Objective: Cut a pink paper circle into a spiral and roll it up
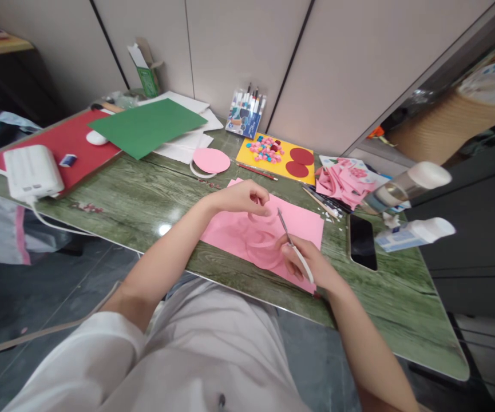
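My right hand (305,260) is wrapped round the white handles of a pair of scissors (287,229), their blades pointing up and away from me. To the left, my left hand (245,197) is closed, with thumb and fingertips pinching a thin piece of pink paper (261,220). The exact outline of that piece blends into the pink sheets (303,220) lying flat beneath both hands. Curved pink strips or cut edges show on those sheets between my hands.
Behind lie a pink paper circle (211,161), a green sheet (148,126) and a yellow sheet (247,151) bearing colourful pompoms and dark red circles. Pink scraps (341,183), a phone (362,242) and bottles (419,233) are on the right. A white power bank (32,171) sits left.
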Demonstrator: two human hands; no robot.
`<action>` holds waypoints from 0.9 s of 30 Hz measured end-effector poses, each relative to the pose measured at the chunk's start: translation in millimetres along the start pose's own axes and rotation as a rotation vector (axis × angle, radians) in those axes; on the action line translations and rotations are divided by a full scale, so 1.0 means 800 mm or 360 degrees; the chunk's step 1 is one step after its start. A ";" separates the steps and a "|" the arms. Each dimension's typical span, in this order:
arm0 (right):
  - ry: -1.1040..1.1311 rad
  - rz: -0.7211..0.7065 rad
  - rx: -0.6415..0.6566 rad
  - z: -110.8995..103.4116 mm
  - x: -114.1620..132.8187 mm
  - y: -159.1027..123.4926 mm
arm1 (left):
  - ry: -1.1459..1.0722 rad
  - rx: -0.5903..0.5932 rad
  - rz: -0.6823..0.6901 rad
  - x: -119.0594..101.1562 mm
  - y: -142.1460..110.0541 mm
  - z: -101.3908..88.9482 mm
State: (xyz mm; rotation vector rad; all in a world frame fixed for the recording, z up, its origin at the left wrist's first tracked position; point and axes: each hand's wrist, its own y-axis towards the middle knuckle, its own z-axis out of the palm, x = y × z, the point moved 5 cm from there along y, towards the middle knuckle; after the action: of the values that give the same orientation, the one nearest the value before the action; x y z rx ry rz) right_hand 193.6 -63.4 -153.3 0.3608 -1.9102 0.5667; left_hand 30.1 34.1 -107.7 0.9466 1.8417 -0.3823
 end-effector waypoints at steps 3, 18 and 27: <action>0.0013 0.0006 0.0009 0.000 -0.001 0.000 | -0.0039 -0.0001 -0.0002 0.000 0.000 -0.001; -0.0014 -0.0013 0.0023 0.001 -0.002 -0.001 | -0.0011 0.0222 0.0110 -0.003 0.001 0.008; 0.0020 0.0014 0.0033 0.001 -0.003 -0.001 | 0.0077 0.0089 0.0066 -0.002 0.000 0.003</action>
State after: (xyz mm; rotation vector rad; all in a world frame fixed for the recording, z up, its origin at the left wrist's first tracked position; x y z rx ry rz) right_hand 194.4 -64.4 -155.5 0.3618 -1.8961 0.5934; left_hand 32.0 31.8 -107.6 1.0390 1.8603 -0.3900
